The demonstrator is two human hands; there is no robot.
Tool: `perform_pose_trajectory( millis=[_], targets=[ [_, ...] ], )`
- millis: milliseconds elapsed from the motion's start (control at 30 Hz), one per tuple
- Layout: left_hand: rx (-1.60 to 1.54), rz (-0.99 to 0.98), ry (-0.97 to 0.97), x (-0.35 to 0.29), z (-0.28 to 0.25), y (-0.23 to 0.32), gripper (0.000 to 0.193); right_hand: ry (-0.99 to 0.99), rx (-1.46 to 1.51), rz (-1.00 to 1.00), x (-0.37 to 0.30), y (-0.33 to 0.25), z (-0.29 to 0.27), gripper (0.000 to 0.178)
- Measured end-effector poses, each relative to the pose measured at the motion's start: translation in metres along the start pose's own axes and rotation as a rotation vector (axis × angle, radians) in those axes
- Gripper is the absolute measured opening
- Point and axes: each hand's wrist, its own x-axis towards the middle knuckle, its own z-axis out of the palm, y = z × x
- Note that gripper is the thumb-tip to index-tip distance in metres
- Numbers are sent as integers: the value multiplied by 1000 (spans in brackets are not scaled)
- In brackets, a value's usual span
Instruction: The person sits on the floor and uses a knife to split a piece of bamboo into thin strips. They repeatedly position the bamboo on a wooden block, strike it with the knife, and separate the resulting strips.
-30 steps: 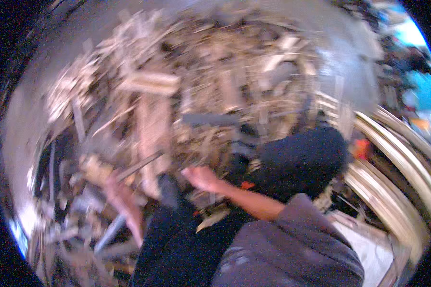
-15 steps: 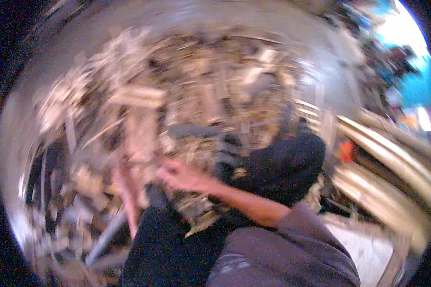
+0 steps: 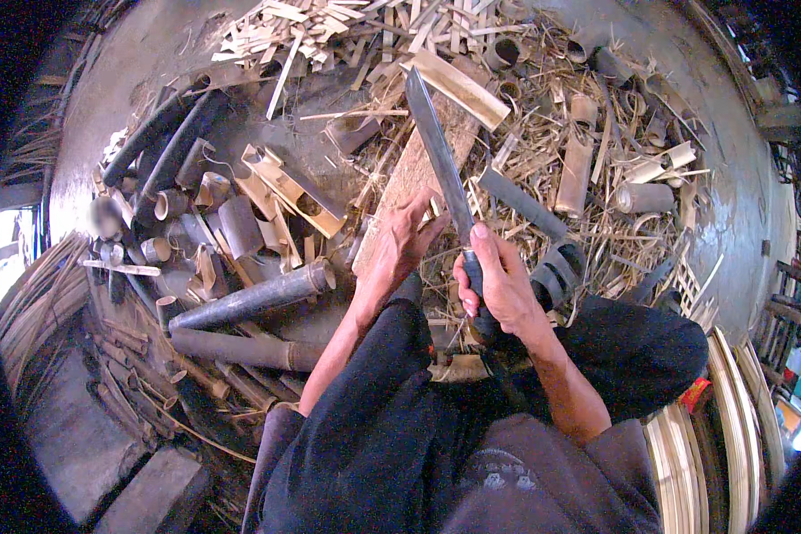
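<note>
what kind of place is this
Most likely a bamboo craft workshop, worked on the floor. Cut bamboo tubes and split strips litter the ground, bent strips are stacked at the right, and the right hand holds a long knife.

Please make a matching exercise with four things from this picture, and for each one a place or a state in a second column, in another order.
1. long knife
2. left hand
3. dark bamboo tube
4. pale curved strips

a. lies left of the knee
b. rests on a wooden plank
c. stacked at the lower right
d. held in the right hand, blade pointing away

Pairs: 1-d, 2-b, 3-a, 4-c
</note>
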Motion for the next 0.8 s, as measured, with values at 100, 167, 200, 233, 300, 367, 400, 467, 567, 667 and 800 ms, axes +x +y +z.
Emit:
perform_pose_trajectory(
  millis=[100, 167, 200, 233, 300, 367, 400, 467, 567, 667, 800],
  targets=[
    [-27, 20, -39, 1, 1, -1, 25, 11, -2, 7, 2, 2, -2, 58],
    [-75, 28, -54, 2, 2, -2, 28, 20, -7, 8, 3, 3, -2, 57],
    [-111, 2, -71, 1, 0, -3, 31, 15, -8, 7, 4, 4, -1, 57],
    [-147, -25, -88, 1, -1, -3, 33, 10, -9, 7, 5, 5, 0, 57],
    [-140, 60, -38, 3, -2, 1, 35, 3, -7, 6, 5, 6, 0, 57],
    [-121, 80, -31, 3, -3, 1, 36, 2, -8, 4, 5, 7, 0, 57],
    [-105, 57, -49, 3, -4, 0, 36, 1, -9, 3, 5, 5, 1, 57],
    [-94, 32, -64, 2, -4, 0, 35, 5, -11, -5, 3, 4, 2, 57],
    [-121, 39, -64, 4, -3, 5, 34, 25, -17, -17, 3, 4, 1, 57],
    [-145, 68, -48, 3, -4, 7, 34, 26, -18, -4, 3, 5, 1, 57],
    [-264, 68, -43, 5, 1, -1, 32, 25, -18, 12, 2, 4, 2, 57]
  ],
)
